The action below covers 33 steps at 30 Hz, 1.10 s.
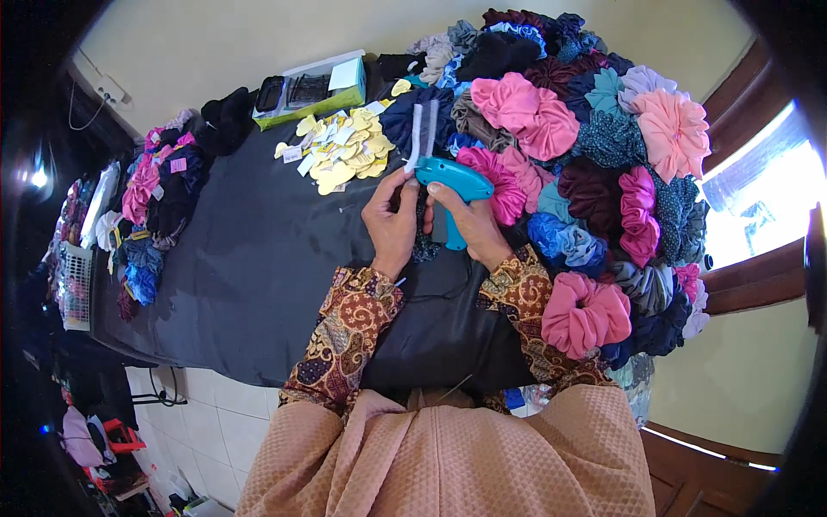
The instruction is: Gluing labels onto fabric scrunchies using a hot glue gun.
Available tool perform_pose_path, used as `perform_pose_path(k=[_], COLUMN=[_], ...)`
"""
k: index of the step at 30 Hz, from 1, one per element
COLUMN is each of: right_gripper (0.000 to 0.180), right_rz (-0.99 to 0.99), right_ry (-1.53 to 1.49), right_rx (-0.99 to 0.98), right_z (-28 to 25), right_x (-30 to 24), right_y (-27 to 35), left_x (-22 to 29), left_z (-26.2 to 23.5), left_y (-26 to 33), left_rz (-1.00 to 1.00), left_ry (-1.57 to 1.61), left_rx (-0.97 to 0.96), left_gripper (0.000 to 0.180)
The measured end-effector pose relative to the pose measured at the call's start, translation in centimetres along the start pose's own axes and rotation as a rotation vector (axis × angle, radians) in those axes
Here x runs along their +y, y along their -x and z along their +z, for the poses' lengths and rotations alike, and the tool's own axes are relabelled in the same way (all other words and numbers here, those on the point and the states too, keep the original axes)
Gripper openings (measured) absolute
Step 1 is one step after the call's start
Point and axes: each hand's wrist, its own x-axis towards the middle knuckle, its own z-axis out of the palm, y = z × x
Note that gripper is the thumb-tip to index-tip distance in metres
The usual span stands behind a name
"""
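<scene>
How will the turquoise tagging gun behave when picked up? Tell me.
The turquoise tagging gun should stay rigid, its body looking like hard plastic. Its narrow handle could make it tip if stood upright. The pale strips above it look thin, so may bend.

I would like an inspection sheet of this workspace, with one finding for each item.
Surface: black cloth, lightly creased.
Job's things: teal tagging gun, white plastic strip, heaped yellow tags, many scrunchies piled right.
Clutter: open green-sided box behind the tags; fabric heap and white basket at left.
Hands: right hand grips the gun; left hand pinches the strip.
Cables: cord at the wall socket; thin dark strand near the hands, kind unclear.
Surroundings: bright window right, tiled floor lower left.
</scene>
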Motion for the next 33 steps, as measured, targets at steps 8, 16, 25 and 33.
perform_pose_path(k=[8,16,25,33], right_gripper=[0.021,0.022,0.035,0.037], right_rz=[0.018,0.004,0.029,0.038], right_ry=[-0.061,-0.031,-0.134,-0.203], right_rx=[0.014,-0.04,0.101,0.101], right_z=[0.1,-0.3,-1.0,-1.3], right_x=[-0.3,0.0,-0.7,-0.5], right_y=[0.1,0.0,-0.7,-0.9], left_x=[-0.6,-0.5,-2.6,-2.2], left_z=[0.2,0.4,-2.7,-2.4], left_y=[-0.2,-0.4,-2.7,-2.8], left_rz=[0.055,0.029,0.046,-0.05], left_ry=[-0.036,-0.094,0.105,0.15], left_rx=[0.054,0.074,0.314,0.337], left_gripper=[0.018,0.017,0.021,0.021])
